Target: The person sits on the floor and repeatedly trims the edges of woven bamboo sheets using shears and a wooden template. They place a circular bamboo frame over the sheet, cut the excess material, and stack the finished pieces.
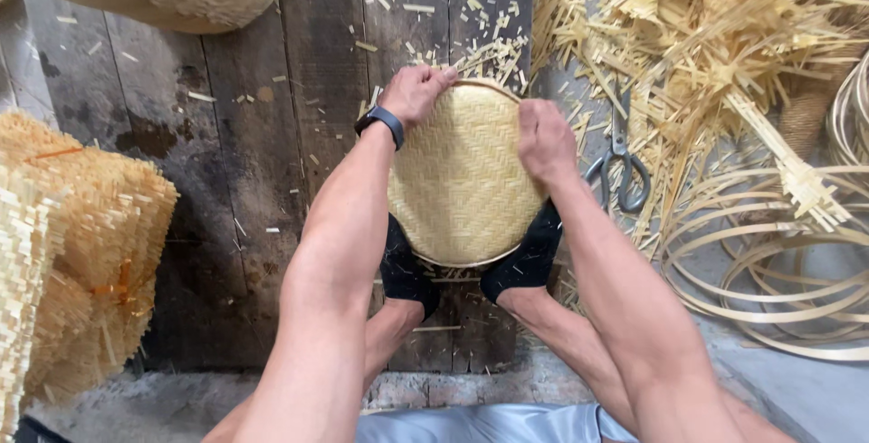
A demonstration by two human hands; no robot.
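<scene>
Two hands work one round woven bamboo tray, which stands tilted on the dark plank floor, near the middle of its far edge. Our feet in black socks brace its lower rim from both sides, so it stays put while we press above. Our left hand, a dark band on its wrist, curls over the top rim, fingers clamped on the hoop; our right hand grips the upper right rim the same way — both look set to seat the weave in its frame. The mat is a fine pale herringbone, matte and tight. Along the floor's right edge lie scissors, loose split strips and coiled hoops — stacked woven mats sit at the left edge.
</scene>
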